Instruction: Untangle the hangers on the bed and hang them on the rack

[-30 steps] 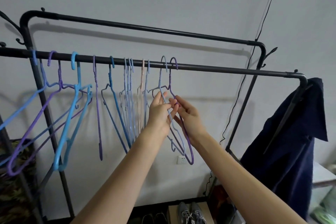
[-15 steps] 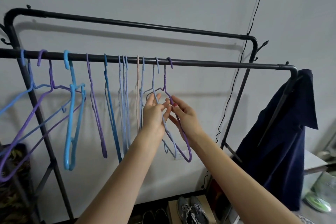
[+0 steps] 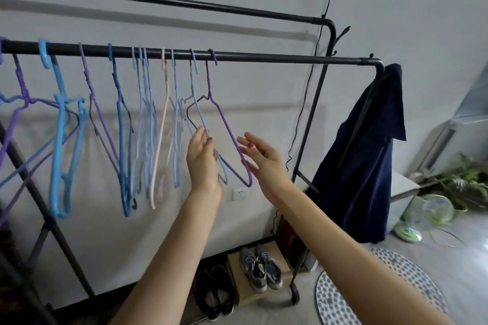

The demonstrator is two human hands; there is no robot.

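A black clothes rack has a front rail (image 3: 264, 57) carrying several blue, purple and pink hangers. The rightmost two are a purple hanger (image 3: 227, 126) and a light blue hanger (image 3: 196, 111), both hooked on the rail. My left hand (image 3: 202, 158) is raised in front of the light blue hanger, fingers straight, fingertips at its wire. My right hand (image 3: 261, 158) is spread with relaxed fingers just right of the purple hanger's lower arm, close to it or brushing it. Neither hand grips anything.
A dark blue garment (image 3: 369, 145) hangs off the rack's right corner. Shoes (image 3: 260, 266) on a box and black flats (image 3: 214, 290) lie under the rack. A black cable (image 3: 311, 82) runs down the wall. A patterned round mat (image 3: 375, 290) and a green fan (image 3: 433, 211) are on the floor at right.
Both hands have let go of the purple and light blue hangers and drawn apart and lower; the hangers now hang free. The view has turned right and down.
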